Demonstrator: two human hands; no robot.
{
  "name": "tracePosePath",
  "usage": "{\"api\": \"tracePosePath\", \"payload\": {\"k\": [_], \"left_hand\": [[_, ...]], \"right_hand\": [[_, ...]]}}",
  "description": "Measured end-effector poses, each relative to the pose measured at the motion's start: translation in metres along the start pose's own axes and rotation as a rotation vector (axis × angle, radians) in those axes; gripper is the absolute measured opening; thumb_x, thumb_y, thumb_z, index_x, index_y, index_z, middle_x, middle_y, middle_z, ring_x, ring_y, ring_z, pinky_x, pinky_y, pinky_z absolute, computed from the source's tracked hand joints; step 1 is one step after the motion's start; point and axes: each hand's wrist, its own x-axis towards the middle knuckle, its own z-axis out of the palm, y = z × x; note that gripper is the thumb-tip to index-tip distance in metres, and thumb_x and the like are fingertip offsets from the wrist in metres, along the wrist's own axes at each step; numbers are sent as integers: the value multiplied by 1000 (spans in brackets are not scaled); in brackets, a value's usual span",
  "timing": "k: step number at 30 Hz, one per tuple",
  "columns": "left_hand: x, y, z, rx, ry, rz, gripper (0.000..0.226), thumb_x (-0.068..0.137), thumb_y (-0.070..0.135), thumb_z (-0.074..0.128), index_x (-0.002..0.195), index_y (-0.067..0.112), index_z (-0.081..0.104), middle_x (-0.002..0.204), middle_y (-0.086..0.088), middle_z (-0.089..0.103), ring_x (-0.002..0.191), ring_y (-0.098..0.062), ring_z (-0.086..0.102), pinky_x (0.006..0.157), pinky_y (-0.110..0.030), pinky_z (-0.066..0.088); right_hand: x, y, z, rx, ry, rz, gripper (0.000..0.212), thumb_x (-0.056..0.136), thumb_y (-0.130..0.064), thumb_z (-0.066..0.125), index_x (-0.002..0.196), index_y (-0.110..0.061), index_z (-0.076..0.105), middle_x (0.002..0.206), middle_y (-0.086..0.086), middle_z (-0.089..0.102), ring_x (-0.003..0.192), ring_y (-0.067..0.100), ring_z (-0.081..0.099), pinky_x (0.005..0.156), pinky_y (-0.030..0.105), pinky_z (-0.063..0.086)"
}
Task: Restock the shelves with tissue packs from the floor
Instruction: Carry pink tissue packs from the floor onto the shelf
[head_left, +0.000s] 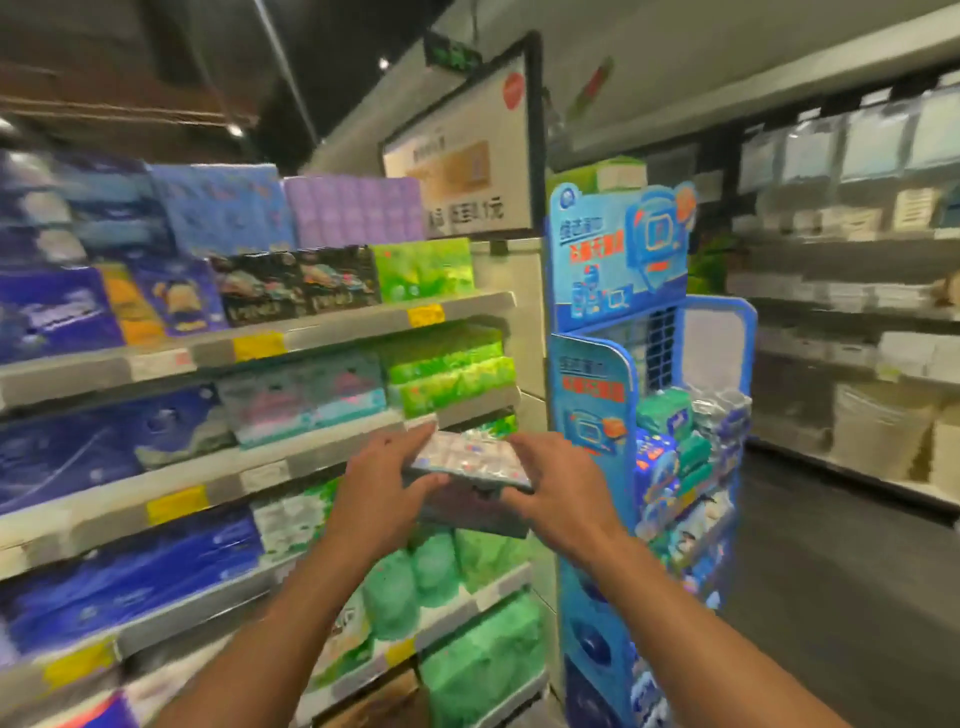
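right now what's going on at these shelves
A person is restocking a shop shelf. Both hands hold one pale tissue pack, the left hand on its left end and the right hand on its right end. The pack is at the right end of the shelving, level with the third shelf down, beside green packs. It is not yet set down.

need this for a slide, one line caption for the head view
Both hands, left and right, lift a tissue pack toward the shelf.
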Motion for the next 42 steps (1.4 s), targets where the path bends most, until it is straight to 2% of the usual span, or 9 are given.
{"api": "tracePosePath", "payload": {"k": [6, 10, 12, 18, 23, 27, 32, 36, 42], "left_hand": [[35, -144, -113, 160, 158, -146, 61, 84, 40, 70, 141, 33, 49, 126, -3, 54, 118, -23, 50, 95, -31, 39], [55, -221, -137, 184, 257, -248, 60, 85, 39, 70, 141, 35, 47, 123, 2, 51, 115, -16, 49, 81, -17, 27], [67, -251, -132, 175, 306, -278, 59, 86, 39, 70, 141, 34, 48, 122, 3, 51, 113, -17, 50, 82, -20, 31], [124, -316, -76, 132, 397, -343, 59, 86, 37, 70, 141, 34, 48, 123, 5, 49, 101, -5, 44, 84, -20, 37], [183, -351, -16, 121, 372, -446, 58, 85, 35, 72, 139, 29, 52, 123, -1, 53, 111, -17, 51, 88, -24, 39], [233, -359, 35, 130, 314, -518, 47, 85, 44, 69, 126, 25, 61, 110, -6, 55, 102, -24, 54, 78, -29, 40], [281, -357, 77, 189, 336, -583, 49, 85, 57, 63, 89, 9, 69, 85, -14, 65, 84, -31, 59, 67, -35, 41], [302, -352, 97, 209, 324, -607, 54, 82, 61, 64, 85, 7, 71, 79, -15, 69, 82, -34, 64, 66, -33, 45], [305, -347, 104, 233, 306, -554, 54, 81, 65, 63, 89, 12, 66, 65, -3, 59, 69, -23, 59, 58, -34, 45]], "right_hand": [[124, -133, 121, 87, 26, -174, 69, 62, -51, 56, 125, -24, 62, 118, 1, 64, 111, 22, 56, 89, 32, 44], [177, -182, 185, 165, 12, -237, 65, 66, -44, 63, 127, -21, 61, 117, 3, 58, 108, 22, 55, 89, 33, 44], [201, -187, 217, 197, 23, -255, 64, 67, -40, 64, 127, -21, 62, 121, 3, 57, 112, 23, 55, 95, 33, 44], [277, -151, 302, 183, 73, -328, 59, 73, -35, 63, 131, -23, 59, 135, 5, 54, 113, 29, 54, 96, 40, 47], [331, -95, 356, 175, 28, -353, 54, 76, -32, 64, 128, -18, 62, 133, 11, 56, 111, 34, 55, 94, 42, 45], [372, -46, 372, 89, 45, -337, 46, 75, -38, 55, 112, -12, 68, 101, 13, 62, 85, 36, 57, 78, 40, 46], [412, -15, 362, -135, -19, -295, 43, 70, -48, 50, 74, -9, 68, 65, 20, 62, 63, 37, 59, 66, 40, 44], [421, -13, 347, -420, -108, -225, 42, 72, -60, 66, 76, -18, 67, 80, 14, 67, 83, 33, 61, 76, 39, 35], [427, -2, 345, -391, -142, -131, 40, 77, -63, 63, 75, -23, 59, 86, 10, 68, 93, 32, 60, 91, 44, 35]]}}
